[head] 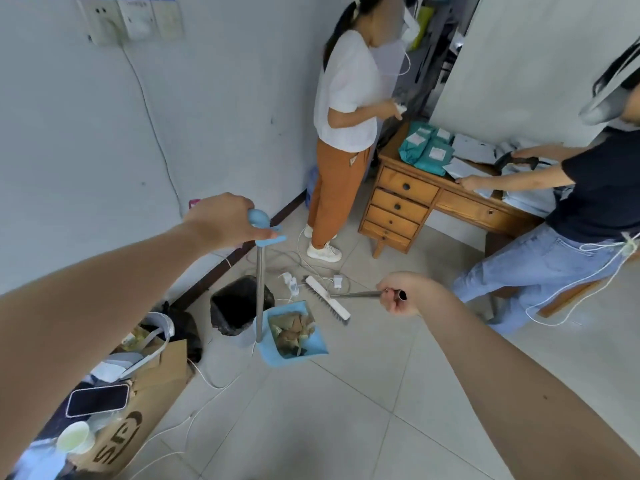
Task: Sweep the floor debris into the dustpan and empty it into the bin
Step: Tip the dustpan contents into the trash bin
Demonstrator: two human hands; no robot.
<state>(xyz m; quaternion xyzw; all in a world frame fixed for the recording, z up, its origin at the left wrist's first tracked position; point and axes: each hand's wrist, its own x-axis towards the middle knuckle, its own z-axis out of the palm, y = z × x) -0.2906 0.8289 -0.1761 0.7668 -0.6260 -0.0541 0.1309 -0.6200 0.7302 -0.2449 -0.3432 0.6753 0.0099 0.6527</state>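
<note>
Tiled floor (346, 410), full dustpan (294, 336) beside bin (239, 304)

Soft, even indoor light fills the room, with no visible lamp and only faint shadows on the pale floor (346, 410). The wide lens bends the walls (86, 150) and stretches both forearms at the lower edges. The left hand (225, 220) looks slightly smeared, perhaps by motion. Corners are soft and low in detail.
</note>
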